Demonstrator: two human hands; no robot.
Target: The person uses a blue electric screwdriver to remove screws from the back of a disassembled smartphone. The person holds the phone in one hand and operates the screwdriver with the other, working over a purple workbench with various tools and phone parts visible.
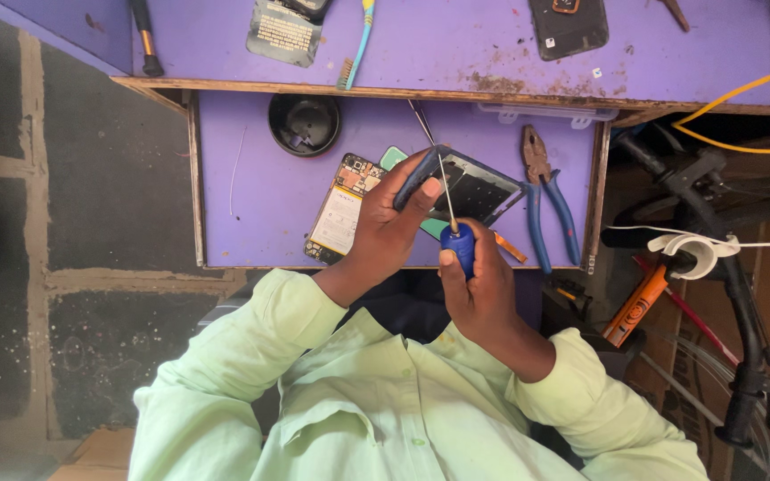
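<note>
My left hand (pixel 388 227) grips a dark phone frame (pixel 474 185) by its near edge and holds it tilted above a purple pull-out shelf (pixel 251 196). My right hand (pixel 479 289) is closed on the blue handle of a small screwdriver (pixel 456 236). Its thin shaft points up at the frame's edge. An opened phone body (pixel 342 209) with a yellow-white battery lies on the shelf just left of my left hand. Pale green sleeves cover both my arms.
Blue-handled pliers (pixel 547 200) lie right of the frame, a black round cup (pixel 305 123) at the shelf's back. On the upper purple bench (pixel 456 44) are a toothbrush (pixel 360 40), a dark phone back (pixel 568 27) and a hammer (pixel 144 36). Bicycle handlebars (pixel 715 258) stand at the right.
</note>
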